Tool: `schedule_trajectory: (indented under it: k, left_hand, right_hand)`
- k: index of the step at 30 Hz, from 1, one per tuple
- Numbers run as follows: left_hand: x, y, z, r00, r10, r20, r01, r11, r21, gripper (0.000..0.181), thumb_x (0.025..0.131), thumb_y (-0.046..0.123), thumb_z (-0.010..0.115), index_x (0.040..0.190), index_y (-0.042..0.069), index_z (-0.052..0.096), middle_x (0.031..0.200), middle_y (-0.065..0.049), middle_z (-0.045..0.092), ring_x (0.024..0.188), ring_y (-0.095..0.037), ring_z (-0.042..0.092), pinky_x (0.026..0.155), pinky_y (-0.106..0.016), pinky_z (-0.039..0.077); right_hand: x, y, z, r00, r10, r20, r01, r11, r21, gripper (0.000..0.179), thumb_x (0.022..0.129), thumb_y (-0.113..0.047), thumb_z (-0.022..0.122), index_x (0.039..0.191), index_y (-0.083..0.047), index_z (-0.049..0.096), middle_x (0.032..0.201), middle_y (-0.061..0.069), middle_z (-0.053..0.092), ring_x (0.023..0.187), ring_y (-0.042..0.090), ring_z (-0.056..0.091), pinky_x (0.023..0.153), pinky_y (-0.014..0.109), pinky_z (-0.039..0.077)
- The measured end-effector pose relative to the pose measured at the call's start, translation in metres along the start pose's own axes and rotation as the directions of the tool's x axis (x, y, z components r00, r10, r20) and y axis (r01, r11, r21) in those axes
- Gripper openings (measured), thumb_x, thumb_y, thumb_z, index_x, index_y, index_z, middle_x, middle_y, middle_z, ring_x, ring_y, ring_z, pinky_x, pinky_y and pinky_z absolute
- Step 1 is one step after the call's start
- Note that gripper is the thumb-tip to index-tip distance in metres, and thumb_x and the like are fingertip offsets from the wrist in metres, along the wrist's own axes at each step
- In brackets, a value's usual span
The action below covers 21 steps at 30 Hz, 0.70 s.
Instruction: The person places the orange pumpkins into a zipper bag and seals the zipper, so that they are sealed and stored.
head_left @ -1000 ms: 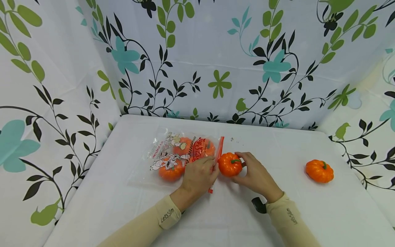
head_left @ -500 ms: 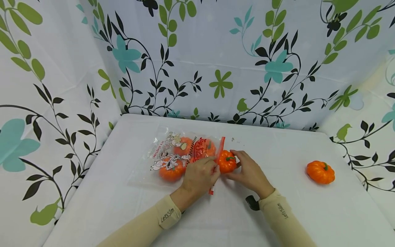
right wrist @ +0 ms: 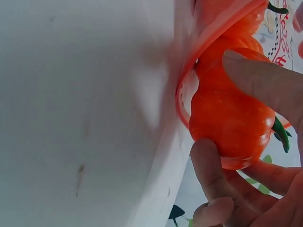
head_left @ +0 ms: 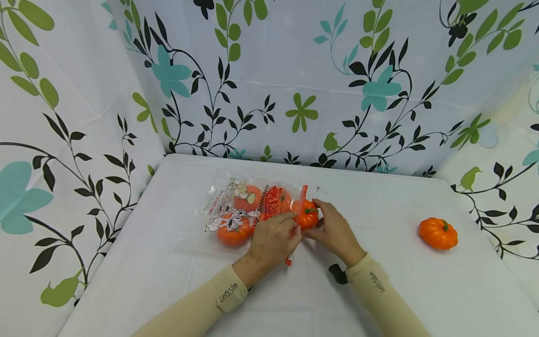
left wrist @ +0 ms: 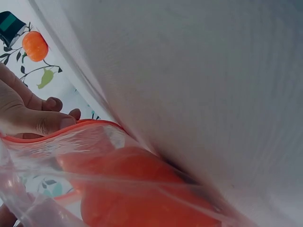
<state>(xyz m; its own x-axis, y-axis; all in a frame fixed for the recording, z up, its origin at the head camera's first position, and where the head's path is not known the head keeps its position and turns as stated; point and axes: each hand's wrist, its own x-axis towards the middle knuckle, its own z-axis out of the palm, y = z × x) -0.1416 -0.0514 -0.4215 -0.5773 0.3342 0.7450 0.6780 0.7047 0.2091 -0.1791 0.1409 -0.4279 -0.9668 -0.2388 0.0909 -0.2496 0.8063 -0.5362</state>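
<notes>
A clear zip bag with printed cartoon figures and a red zip edge (head_left: 303,191) lies on the table. Several small orange pumpkins (head_left: 234,230) show through its plastic. My left hand (head_left: 273,243) pinches the bag near its opening. With thumb and fingers, my right hand (head_left: 337,234) grips another orange pumpkin (head_left: 310,216) with a green stem. In the right wrist view, this pumpkin (right wrist: 232,109) sits in the mouth of the bag, partly past the red rim (right wrist: 180,101). Other orange shapes (left wrist: 137,189) fill the bag in the left wrist view.
One more orange pumpkin (head_left: 438,233) rests alone on the white tabletop (head_left: 379,196), well to the right. Curtains (head_left: 261,70) printed with leaves and flowers surround the table at the back and sides.
The right hand has moved left with the pumpkin, from beside the red zip edge into the bag's mouth. My left hand has stayed nearly in place on the bag.
</notes>
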Motion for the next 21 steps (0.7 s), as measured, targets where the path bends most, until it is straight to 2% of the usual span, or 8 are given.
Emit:
schedule_trajectory:
  k: [8, 14, 21]
  left_hand:
    - [-0.0001, -0.0009, 0.0008, 1.000, 0.008, -0.001, -0.008, 1.000, -0.012, 0.010, 0.080, 0.010, 0.079, 0.076, 0.006, 0.070, 0.097, -0.008, 0.076, 0.083, -0.017, 0.074, 0.065, -0.029, 0.059]
    - [-0.0004, -0.0007, 0.0004, 1.000, 0.011, -0.006, -0.011, 1.000, -0.015, 0.009, 0.079, 0.010, 0.079, 0.078, 0.006, 0.071, 0.099, -0.008, 0.076, 0.082, -0.017, 0.074, 0.064, -0.029, 0.059]
    - [-0.0019, -0.0003, 0.0004, 1.000, -0.004, 0.021, 0.005, 1.000, -0.010, 0.012, 0.080, 0.014, 0.081, 0.083, 0.005, 0.074, 0.103, -0.009, 0.076, 0.085, -0.018, 0.075, 0.065, -0.027, 0.058]
  right_hand:
    - [0.0031, -0.0050, 0.0025, 1.000, 0.007, 0.013, -0.009, 0.994, 0.106, 0.087, 0.079, -0.029, 0.086, 0.150, -0.004, 0.042, 0.141, 0.014, 0.052, 0.100, 0.024, 0.066, 0.086, 0.041, 0.057]
    - [0.0049, -0.0052, 0.0056, 1.000, -0.002, 0.015, 0.000, 0.984, 0.179, 0.081, 0.082, -0.019, 0.084, 0.150, -0.004, 0.043, 0.141, 0.014, 0.052, 0.106, 0.027, 0.067, 0.086, 0.041, 0.057]
    - [0.0045, -0.0071, 0.0082, 0.996, 0.017, 0.085, -0.039, 0.965, 0.260, 0.081, 0.085, -0.015, 0.080, 0.154, -0.006, 0.037, 0.150, 0.014, 0.044, 0.120, 0.032, 0.062, 0.093, 0.044, 0.054]
